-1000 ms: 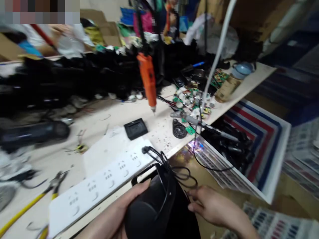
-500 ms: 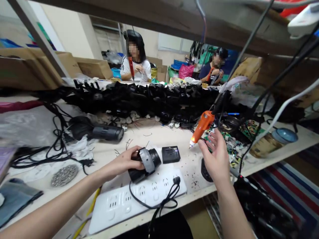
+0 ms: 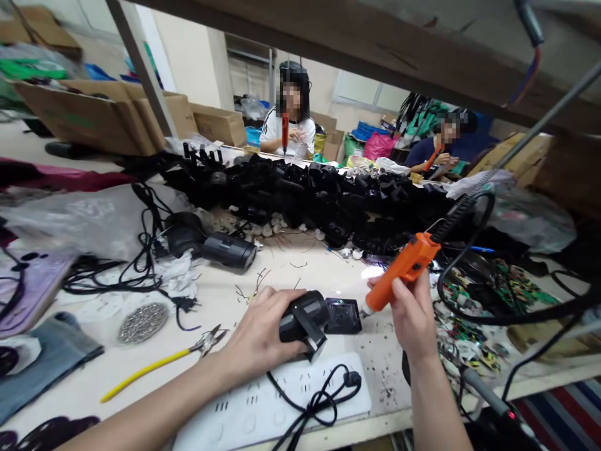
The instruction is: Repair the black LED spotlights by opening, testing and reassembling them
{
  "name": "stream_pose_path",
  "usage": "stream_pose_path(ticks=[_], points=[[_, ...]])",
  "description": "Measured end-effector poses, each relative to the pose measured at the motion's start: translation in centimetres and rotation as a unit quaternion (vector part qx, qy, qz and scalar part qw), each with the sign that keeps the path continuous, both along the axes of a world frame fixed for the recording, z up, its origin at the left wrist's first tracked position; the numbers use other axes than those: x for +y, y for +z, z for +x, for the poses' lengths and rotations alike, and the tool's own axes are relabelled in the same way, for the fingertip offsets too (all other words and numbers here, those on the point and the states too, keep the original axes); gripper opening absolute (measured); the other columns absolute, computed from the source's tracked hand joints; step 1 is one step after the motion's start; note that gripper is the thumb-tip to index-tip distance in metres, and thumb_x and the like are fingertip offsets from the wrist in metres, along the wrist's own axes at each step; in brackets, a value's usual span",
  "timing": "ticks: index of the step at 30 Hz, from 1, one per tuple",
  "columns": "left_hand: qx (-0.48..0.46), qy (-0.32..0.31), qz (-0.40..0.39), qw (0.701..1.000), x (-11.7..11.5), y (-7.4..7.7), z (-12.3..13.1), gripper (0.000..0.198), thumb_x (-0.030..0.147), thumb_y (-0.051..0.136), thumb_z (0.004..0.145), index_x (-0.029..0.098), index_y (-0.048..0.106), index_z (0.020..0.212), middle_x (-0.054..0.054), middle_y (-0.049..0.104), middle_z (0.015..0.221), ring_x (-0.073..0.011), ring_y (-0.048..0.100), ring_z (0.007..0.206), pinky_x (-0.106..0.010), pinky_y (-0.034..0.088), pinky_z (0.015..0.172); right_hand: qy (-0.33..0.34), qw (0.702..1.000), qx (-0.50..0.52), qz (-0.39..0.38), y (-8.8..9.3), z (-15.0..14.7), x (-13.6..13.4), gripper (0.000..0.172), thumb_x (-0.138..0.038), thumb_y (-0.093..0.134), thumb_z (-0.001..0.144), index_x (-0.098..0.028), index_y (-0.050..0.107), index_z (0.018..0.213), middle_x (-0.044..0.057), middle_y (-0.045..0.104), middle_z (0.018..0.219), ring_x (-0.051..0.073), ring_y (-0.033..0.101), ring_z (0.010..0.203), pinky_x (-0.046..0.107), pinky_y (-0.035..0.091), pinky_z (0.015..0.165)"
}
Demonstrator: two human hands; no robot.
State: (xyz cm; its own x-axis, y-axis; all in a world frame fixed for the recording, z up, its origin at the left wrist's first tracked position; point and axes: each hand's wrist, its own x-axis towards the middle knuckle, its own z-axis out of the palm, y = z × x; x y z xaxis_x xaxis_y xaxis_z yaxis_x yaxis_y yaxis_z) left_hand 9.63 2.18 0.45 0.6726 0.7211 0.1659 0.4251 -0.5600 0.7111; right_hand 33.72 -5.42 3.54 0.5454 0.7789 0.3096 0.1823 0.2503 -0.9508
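The left hand (image 3: pixel 268 324) gripped a black housing (image 3: pixel 308 308) over the counter (image 3: pixel 319 269), and the right hand (image 3: pixel 416 316) was closed around an orange screwdriver (image 3: pixel 399 270) whose long axis slanted down leftward toward that housing, tip near the black box (image 3: pixel 344 316) between them.

Bench top: pale, flat work surface (image 3: pixel 323 269), dark brown specks (image 3: pixel 387 393) scattered towards the front.
Front edge: long white rectangular plastic power strip (image 3: pixel 248 404).
Centre: shallow black square plastic tray (image 3: pixel 346 318), just behind the strip.
Left: yellow-handled metal cutters (image 3: pixel 154 369); round spread of small silvery metal pieces (image 3: pixel 143 322); blue-grey cloth (image 3: pixel 51 363).
Rear: long bank of black parts (image 3: pixel 282 181).
Right: jumbled green circuit boards (image 3: pixel 472 338).
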Motion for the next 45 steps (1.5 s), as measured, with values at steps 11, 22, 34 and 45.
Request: stream_pose_path(ticks=[11, 22, 34, 45], points=[[-0.025, 0.066, 0.062, 0.996, 1.0, -2.0, -0.9, 0.062, 0.019, 0.065, 0.073, 0.021, 0.047, 0.133, -0.010, 0.058, 0.128, -0.0287, 0.049, 0.106, -0.044, 0.041, 0.093, 0.149, 0.983, 0.095, 0.055, 4.4, -6.6, 1.7, 0.072, -0.079, 0.030, 0.084, -0.022, 0.062, 0.113, 0.003, 0.061, 0.071, 0.020, 0.060, 0.063, 0.036, 0.053, 0.061], [-0.078, 0.023, -0.028, 0.996, 0.4, -3.5, -0.8, 0.070, 0.023, 0.081, 0.059, 0.024, 0.051, 0.122, -0.008, 0.058, 0.127, -0.0309, 0.049, 0.117, -0.045, 0.041, 0.099, 0.180, 0.964, 0.186, 0.067, 5.0, -12.5, 4.5, 0.082, -0.092, 0.026, 0.068, -0.021, 0.061, 0.089, 0.001, 0.055, 0.053, 0.017, 0.048, 0.045, 0.031, 0.043, 0.047], [-0.068, 0.008, -0.046, 0.997, 0.5, -3.1, -0.6, 0.058, 0.015, 0.072, 0.064, 0.023, 0.049, 0.117, -0.006, 0.057, 0.123, -0.0282, 0.048, 0.107, -0.042, 0.040, 0.091, 0.189, 0.971, 0.145, 0.034, 5.0, -12.9, 4.7, 0.085, -0.093, 0.022, 0.067, -0.022, 0.061, 0.091, 0.003, 0.057, 0.053, 0.022, 0.055, 0.046, 0.037, 0.047, 0.050], [-0.062, 0.007, -0.035, 0.997, 0.5, -2.7, -0.4, 0.053, 0.009, 0.063, 0.062, 0.021, 0.050, 0.112, -0.005, 0.059, 0.114, -0.0265, 0.048, 0.100, -0.041, 0.041, 0.086, 0.219, 0.962, 0.154, 0.047, 5.0, -12.5, 4.8, 0.082, -0.092, 0.030, 0.067, -0.020, 0.063, 0.086, 0.003, 0.057, 0.052, 0.020, 0.053, 0.044, 0.035, 0.047, 0.048]])
